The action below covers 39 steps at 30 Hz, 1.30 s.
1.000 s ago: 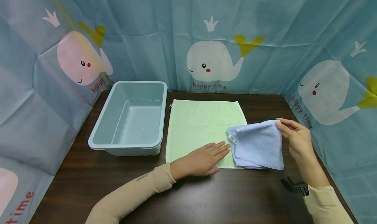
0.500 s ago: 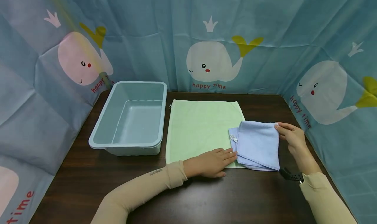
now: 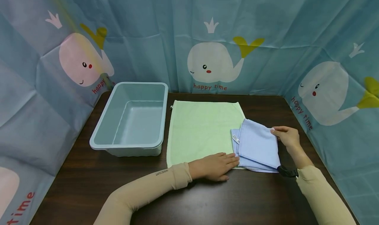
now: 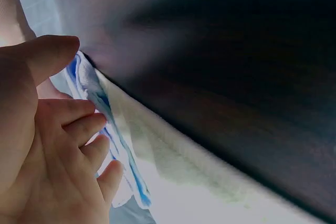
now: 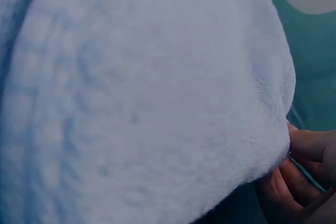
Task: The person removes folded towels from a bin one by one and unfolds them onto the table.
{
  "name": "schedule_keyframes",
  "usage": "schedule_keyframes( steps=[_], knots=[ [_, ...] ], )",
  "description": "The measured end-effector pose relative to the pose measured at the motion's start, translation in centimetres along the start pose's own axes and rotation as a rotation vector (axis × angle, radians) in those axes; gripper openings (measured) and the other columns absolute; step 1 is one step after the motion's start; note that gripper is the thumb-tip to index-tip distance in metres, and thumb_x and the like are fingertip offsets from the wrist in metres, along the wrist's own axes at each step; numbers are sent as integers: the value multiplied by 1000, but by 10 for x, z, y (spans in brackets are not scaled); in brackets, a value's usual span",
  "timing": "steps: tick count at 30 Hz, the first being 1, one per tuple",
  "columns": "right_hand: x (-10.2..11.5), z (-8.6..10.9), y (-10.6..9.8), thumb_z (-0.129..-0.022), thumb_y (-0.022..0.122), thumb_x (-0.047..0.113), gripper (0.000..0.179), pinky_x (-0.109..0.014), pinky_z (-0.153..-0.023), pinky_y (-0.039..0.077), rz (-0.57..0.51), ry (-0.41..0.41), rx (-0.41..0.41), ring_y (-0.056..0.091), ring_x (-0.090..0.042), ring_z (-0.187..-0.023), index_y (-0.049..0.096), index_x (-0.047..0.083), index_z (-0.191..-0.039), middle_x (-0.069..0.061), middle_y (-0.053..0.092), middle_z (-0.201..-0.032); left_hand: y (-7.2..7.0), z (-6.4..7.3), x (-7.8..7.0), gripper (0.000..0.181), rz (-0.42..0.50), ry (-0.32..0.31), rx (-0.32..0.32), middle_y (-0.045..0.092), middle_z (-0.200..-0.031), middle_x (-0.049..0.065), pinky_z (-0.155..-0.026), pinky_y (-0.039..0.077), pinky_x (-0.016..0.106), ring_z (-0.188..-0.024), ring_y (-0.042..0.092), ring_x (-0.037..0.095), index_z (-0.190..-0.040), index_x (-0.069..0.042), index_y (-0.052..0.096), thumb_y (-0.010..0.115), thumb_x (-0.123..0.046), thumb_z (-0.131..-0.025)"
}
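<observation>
A folded light-blue towel [image 3: 258,144] with a white tag on its left part overlaps the right side of a flat pale-green towel [image 3: 204,129]. My right hand [image 3: 285,137] pinches the blue towel's far right corner between thumb and fingers; in the right wrist view the blue cloth [image 5: 173,93] fills most of the picture, with the pinching hand [image 5: 304,171] at its edge. My left hand [image 3: 215,166] lies with fingers extended over the green towel's near edge, fingertips at the blue towel's lower left edge. The left wrist view shows that hand [image 4: 58,145] beside the layered blue edge [image 4: 118,135].
A grey-blue plastic basin [image 3: 127,146] stands on the dark wooden table [image 3: 189,202], left of the green towel. A blue curtain [image 3: 148,37] printed with whales rises around the table's back and sides. A black wristband [image 3: 287,171] is on the right wrist.
My right hand has moved left and slightly toward me with the pinched corner, and the blue towel's top layer has shifted and turned. My left hand has slid right to the blue towel's edge.
</observation>
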State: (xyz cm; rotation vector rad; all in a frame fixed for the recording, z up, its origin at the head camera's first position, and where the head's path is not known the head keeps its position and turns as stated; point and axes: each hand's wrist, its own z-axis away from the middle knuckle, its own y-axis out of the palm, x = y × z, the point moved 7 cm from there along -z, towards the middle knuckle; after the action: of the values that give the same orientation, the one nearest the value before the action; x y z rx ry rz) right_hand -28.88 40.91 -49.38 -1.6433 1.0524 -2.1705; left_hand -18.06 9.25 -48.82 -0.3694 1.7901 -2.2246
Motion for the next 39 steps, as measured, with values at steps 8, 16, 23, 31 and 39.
schedule_keyframes(
  steps=[8, 16, 23, 31, 39],
  knots=[
    [0, -1, 2, -91, 72, 32, 39, -13, -57, 49, 143, -87, -37, 54, 6, -68, 73, -1, -112, -24, 71, -116, 2, 0, -2, 68, -12, -6, 24, 20, -167, -3, -125, 24, 29, -156, 16, 13, -159, -16, 21, 45, -46, -103],
    [11, 5, -1, -90, 72, 30, 35, -16, -60, 46, 193, -139, -93, 62, -15, -82, 75, 0, -109, -24, 73, -109, 0, 2, -2, 68, -18, -18, 38, 20, -167, -5, -125, 24, 29, -156, 16, 12, -159, -17, 21, 45, -48, -103],
    [50, 35, -4, -88, 75, 20, 28, -13, -68, 43, 127, -300, -192, 57, 8, -71, 75, 2, -109, -22, 76, -98, 3, 1, -2, 69, -26, -15, 41, 19, -167, -5, -125, 23, 28, -156, 16, 12, -159, -18, 20, 44, -49, -103],
    [90, 84, 41, -87, 77, 24, 28, -7, -66, 48, 36, -513, 23, 58, 16, -77, 77, 5, -106, -15, 78, -96, 0, 2, 1, 69, -11, -14, 28, 21, -167, -4, -124, 25, 29, -156, 17, 14, -159, -16, 23, 45, -49, -102],
    [86, 111, 82, -79, 83, 23, 27, -16, -68, 52, 110, -568, 115, 70, -14, -79, 78, 8, -102, -9, 77, -98, -2, 2, -1, 69, -40, -1, 12, 23, -166, -4, -123, 27, 29, -155, 20, 13, -158, -17, 24, 45, -50, -102]
  ],
)
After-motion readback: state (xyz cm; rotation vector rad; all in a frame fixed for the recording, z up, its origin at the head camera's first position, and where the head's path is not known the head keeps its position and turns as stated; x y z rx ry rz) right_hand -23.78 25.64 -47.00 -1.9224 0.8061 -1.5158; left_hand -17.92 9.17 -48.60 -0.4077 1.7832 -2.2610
